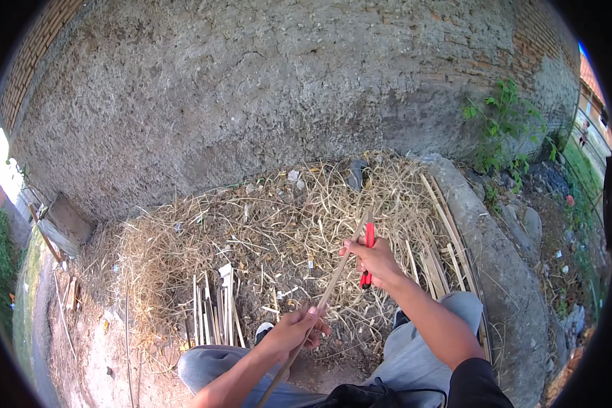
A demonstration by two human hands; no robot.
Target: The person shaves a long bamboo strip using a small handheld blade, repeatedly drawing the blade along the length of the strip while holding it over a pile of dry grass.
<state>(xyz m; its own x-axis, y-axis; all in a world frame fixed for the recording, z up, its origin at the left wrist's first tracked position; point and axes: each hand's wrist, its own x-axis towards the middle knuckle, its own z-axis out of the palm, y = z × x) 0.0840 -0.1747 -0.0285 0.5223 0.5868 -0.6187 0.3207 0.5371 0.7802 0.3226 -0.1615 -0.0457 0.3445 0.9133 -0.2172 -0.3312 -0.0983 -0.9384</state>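
Note:
A long thin bamboo strip (333, 285) runs slantwise between my knees, from the lower edge up to my right hand. My left hand (294, 334) is closed round it near the middle of the view, thumb lying along the strip. Farther off, my right hand (375, 262) grips a red utility knife (370, 234), its top end pointing away from me. The thumb and forefinger of that hand also meet the strip beside the knife. Whether the blade touches the strip is hidden. Pale curled shavings (156, 258) cover the ground below both hands.
Several cut strips (217, 309) lie by my left knee. Longer strips (449, 224) lie on the right beside a raised concrete edge (469, 224). A rough plastered wall (292, 102) rises ahead, with a green plant (503, 129) at its right and a dark cloth-like scrap (356, 175) at its foot.

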